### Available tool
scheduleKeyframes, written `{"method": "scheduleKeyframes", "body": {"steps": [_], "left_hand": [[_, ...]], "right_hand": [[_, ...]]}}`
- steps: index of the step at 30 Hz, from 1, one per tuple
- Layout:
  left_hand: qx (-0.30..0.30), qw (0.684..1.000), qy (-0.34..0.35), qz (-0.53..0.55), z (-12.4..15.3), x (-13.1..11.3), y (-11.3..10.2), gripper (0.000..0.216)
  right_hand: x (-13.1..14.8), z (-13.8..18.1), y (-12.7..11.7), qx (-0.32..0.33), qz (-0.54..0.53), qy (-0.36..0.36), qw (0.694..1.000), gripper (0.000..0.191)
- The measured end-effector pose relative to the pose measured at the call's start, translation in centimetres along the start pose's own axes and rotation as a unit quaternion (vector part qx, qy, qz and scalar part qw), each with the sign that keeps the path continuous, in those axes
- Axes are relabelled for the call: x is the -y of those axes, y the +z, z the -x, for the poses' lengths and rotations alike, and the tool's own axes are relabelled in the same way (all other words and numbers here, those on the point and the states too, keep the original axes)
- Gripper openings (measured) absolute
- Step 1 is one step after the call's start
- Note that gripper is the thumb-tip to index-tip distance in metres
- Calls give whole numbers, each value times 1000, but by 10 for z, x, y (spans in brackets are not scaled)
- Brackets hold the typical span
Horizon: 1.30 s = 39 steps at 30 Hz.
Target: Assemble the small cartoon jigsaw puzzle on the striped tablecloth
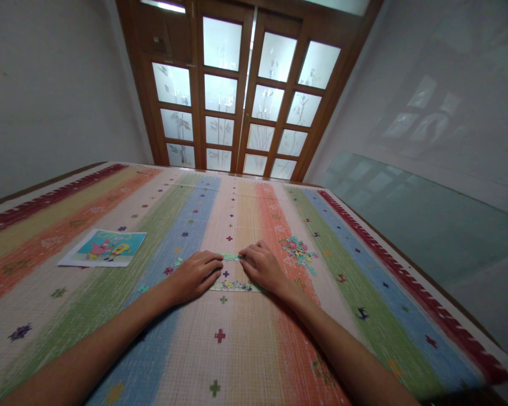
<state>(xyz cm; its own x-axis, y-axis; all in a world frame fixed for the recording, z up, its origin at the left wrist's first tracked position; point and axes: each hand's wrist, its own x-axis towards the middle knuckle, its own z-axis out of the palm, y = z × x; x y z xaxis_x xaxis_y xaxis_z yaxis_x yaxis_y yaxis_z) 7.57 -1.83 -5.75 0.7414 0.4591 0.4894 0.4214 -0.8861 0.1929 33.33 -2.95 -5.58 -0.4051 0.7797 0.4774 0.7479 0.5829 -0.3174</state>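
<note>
A small jigsaw puzzle lies flat in front of me. Its far strip of joined pieces (231, 257) is pale green, and its near strip (237, 286) is multicoloured on a light border. Tablecloth shows between the two strips. At the far strip's left end, my left hand (198, 275) is closed, bent fingertips against the pieces. My right hand (263, 267) pinches the strip's other end with thumb and fingers. Both hands cover the puzzle's sides. A heap of loose jigsaw pieces (298, 252) lies right of my right hand. Several green pieces (178, 262) show beside my left hand.
A printed cartoon picture (105, 248) lies to the left on the striped tablecloth (203, 349). Beyond the table's far edge stands a wooden door with frosted panes (221, 93). A greenish glass panel (410, 208) leans by the right wall.
</note>
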Motion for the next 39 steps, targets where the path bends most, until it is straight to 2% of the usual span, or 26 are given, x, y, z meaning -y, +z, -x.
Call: {"method": "scheduleKeyframes", "body": {"steps": [7,21,28,32,35,39], "left_hand": [[-1,1000,7,-11,0,-1,1,24],[3,1000,5,-4,-2,-4,-3,27],[11,1000,1,11,-1,-3,-2,28],[-10,1000,-19,23,-1,-5,-6,27],[-36,999,-37,0,0,4,-16,27],[-48,994,-67,-74,11,35,-41,25]], "right_hand": [[-2,-3,-2,12,-2,-29,1000,12],[-3,-4,-9,21,-6,-33,999,17],[-3,1,-12,18,-21,-5,1000,26],[-5,3,-16,27,-29,7,999,27],[-8,5,-21,12,-50,27,998,28],[-8,8,-24,15,-66,40,997,33]]}}
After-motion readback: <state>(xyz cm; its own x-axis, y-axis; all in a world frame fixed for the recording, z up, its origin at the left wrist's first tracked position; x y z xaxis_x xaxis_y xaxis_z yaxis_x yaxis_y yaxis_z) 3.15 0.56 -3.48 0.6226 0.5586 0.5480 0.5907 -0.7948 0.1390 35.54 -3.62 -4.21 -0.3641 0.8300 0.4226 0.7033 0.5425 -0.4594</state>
